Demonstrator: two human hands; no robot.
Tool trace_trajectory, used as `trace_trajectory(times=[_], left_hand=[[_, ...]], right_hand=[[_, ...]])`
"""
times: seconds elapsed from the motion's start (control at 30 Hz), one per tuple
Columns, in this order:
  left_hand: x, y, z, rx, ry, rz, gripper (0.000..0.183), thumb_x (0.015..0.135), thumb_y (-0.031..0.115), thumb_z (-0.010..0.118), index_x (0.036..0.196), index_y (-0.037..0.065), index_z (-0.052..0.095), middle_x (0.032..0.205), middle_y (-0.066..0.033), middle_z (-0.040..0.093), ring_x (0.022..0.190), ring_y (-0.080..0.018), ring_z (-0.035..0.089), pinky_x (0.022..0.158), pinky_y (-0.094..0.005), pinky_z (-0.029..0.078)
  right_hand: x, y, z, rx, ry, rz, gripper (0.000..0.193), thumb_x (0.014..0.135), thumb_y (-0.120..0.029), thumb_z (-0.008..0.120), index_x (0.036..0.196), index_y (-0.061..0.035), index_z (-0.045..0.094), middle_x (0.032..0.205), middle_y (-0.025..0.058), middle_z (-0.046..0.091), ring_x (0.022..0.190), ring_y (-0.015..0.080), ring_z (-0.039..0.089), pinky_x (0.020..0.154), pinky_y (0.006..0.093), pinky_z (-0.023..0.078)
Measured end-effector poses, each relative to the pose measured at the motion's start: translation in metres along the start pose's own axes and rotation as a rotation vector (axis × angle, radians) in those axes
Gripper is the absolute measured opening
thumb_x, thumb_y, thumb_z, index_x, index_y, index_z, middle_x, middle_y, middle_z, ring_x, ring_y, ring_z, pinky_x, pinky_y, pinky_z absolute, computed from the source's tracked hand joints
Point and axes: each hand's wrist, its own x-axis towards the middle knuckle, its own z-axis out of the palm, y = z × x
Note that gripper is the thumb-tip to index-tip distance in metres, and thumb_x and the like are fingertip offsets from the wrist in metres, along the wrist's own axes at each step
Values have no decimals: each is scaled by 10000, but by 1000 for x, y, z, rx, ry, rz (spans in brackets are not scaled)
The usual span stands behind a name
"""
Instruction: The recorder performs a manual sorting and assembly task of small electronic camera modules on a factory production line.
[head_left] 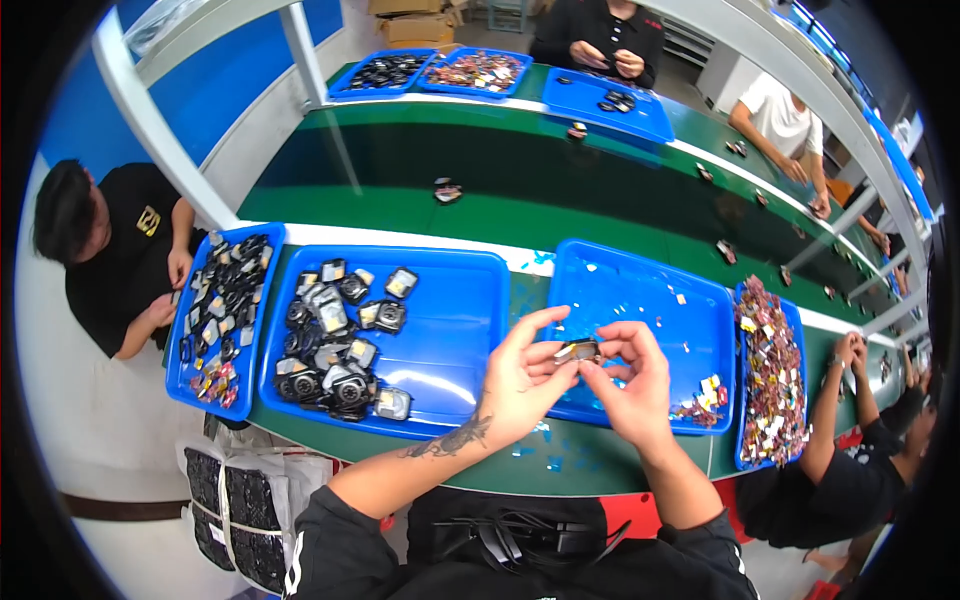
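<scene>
My left hand (527, 372) and my right hand (635, 385) meet over a blue tray (640, 262), both closed on one small dark watch-like case (577, 351). It is pinched between the thumbs and fingertips, which hide part of it. The tray beneath holds scattered blue film scraps and a small pile of ribbon-like parts (706, 400) at its near right corner. Left of my left hand, another blue tray (455, 290) carries a heap of similar black and grey watch-like cases (335, 345) on its left side.
A narrow tray piled with coloured ribbon-like parts (770, 380) stands at right. Beyond the trays runs a green conveyor belt (380, 190) with cases spaced along it. A co-worker in black (130, 240) sits at left; others work across and right. White posts (150, 110) frame the bench.
</scene>
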Motion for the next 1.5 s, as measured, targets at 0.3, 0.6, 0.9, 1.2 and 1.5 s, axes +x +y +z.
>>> trace_trajectory(times=[0.3, 0.6, 0.9, 1.2, 1.5], left_hand=[[-95, 161, -11, 594, -146, 1145, 208, 800, -25, 647, 1002, 21, 632, 767, -88, 625, 676, -238, 646, 598, -327, 523], [-120, 200, 33, 645, -109, 1236, 129, 873, 180, 607, 982, 125, 565, 854, -38, 610, 642, -221, 572, 540, -286, 480], [-108, 159, -28, 999, 324, 1202, 218, 816, 99, 628, 980, -43, 647, 847, -149, 673, 737, -290, 646, 705, -386, 529], [-85, 78, -187, 1692, 443, -77, 589, 892, 252, 610, 1436, 132, 417, 1533, -215, 259, 1452, -357, 154, 1160, -477, 165], [-56, 61, -163, 1687, 447, -93, 578, 907, 435, 570, 1373, 102, 488, 1461, -260, 362, 1379, -415, 303, 1111, -580, 199]], right_hand=[[212, 48, -62, -174, 18, 249, 250, 707, -22, 780, 884, 5, 606, 763, 57, 679, 666, 105, 609, 580, 247, 461], [255, 116, -97, -795, 199, 268, 474, 583, -270, 867, 942, -8, 702, 1022, 183, 687, 975, 301, 661, 848, 381, 517], [153, 40, -193, -866, 48, -244, 273, 768, -251, 749, 945, -50, 696, 915, 155, 678, 942, 305, 642, 840, 392, 502], [15, 36, -332, -1147, -351, 239, 1060, 575, -317, 866, 1470, -336, 297, 1403, 285, 370, 1260, 426, 446, 1057, 486, 384], [13, 53, -318, -1075, -171, -86, 591, 563, -40, 727, 1143, -101, 634, 963, 101, 600, 876, 263, 584, 862, 345, 465]])
